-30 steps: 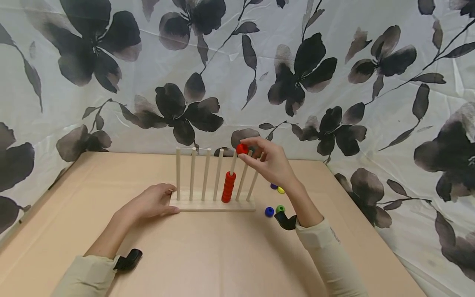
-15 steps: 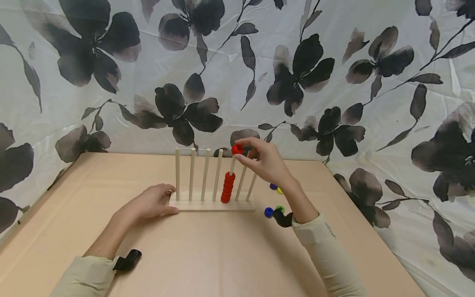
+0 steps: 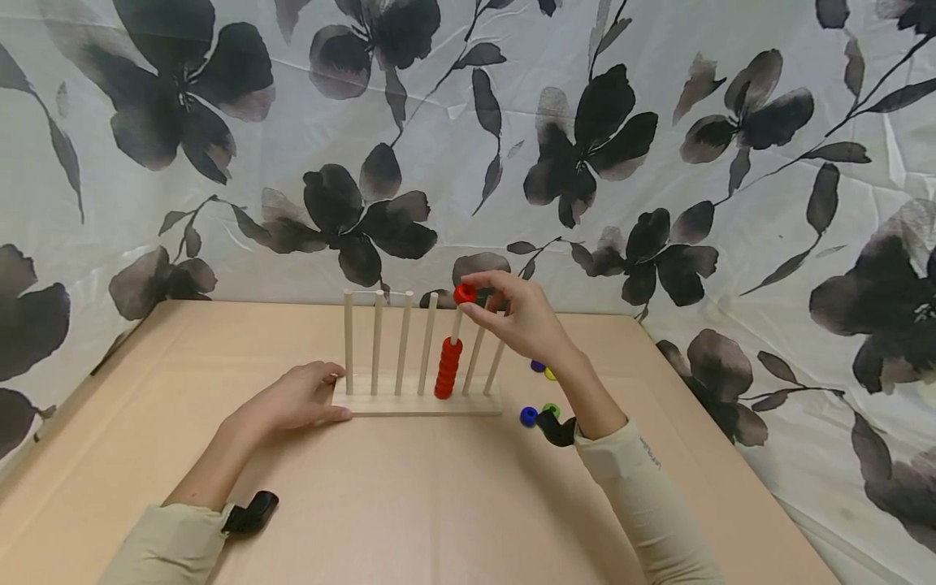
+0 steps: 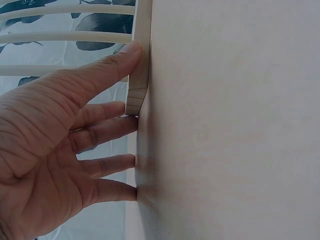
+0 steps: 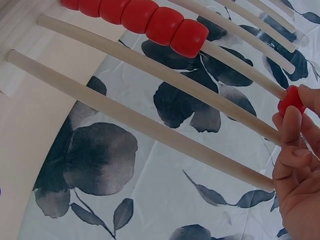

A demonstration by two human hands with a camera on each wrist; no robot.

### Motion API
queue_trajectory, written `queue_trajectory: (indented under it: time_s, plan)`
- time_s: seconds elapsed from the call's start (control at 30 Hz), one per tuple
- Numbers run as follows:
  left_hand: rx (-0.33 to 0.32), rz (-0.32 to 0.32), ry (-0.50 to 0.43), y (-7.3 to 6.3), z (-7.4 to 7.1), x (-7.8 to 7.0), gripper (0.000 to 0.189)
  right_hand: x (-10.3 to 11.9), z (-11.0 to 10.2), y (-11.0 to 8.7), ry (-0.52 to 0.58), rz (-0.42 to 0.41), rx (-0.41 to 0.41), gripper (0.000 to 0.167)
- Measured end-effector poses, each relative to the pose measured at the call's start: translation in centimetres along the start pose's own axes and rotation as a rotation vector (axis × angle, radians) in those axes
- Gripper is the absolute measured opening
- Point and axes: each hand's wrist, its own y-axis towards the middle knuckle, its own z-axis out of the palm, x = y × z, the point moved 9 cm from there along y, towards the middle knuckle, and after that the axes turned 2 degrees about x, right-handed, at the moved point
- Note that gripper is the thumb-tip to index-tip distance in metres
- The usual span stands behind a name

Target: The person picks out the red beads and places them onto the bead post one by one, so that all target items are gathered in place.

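Observation:
A wooden peg rack point(image 3: 418, 405) with a row of upright pegs stands on the table. My left hand point(image 3: 296, 396) grips its left end, and the left wrist view shows the thumb point(image 4: 131, 49) lying on the edge of the base. A stack of several red beads point(image 3: 448, 368) sits low on the fifth peg from the left. My right hand point(image 3: 522, 319) pinches another red bead point(image 5: 291, 101) between thumb and fingers, right at the top of that same peg. The other pegs carry no beads.
To the right of the rack, a blue bead point(image 3: 529, 417) and a green bead point(image 3: 552, 410) lie on the table point(image 3: 409, 504). Farther back are a dark blue bead point(image 3: 537, 366) and a yellow bead point(image 3: 550, 374), partly behind the right forearm. A flowered cloth point(image 3: 468, 162) hangs behind.
My right hand has moved slightly left with the red bead, from beside the fifth peg's top to right over its tip. The left hand stays on the rack's end.

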Motion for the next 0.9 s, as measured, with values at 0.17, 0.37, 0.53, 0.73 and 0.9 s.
queue_trajectory:
  time_s: [0.17,0.37,0.53,0.73,0.9]
  plan:
    - [0.003,-0.006,0.000,0.02,0.00,-0.03,0.068,0.07,0.04,0.00,-0.009,-0.008,-0.001,0.040]
    - [0.000,-0.006,0.005,0.07,0.03,0.05,0.069,0.12,0.08,0.07,-0.026,-0.006,0.003,0.040]
    - [0.000,-0.003,0.004,0.07,0.05,0.13,0.069,0.33,0.04,0.22,-0.035,-0.019,0.003,0.038]
    - [0.001,-0.005,-0.007,0.03,0.13,0.30,0.069,0.36,0.04,0.27,-0.029,-0.031,0.007,0.036]
    - [-0.002,-0.001,-0.004,0.04,0.06,0.24,0.068,0.15,-0.07,0.09,-0.014,-0.017,-0.001,0.036]
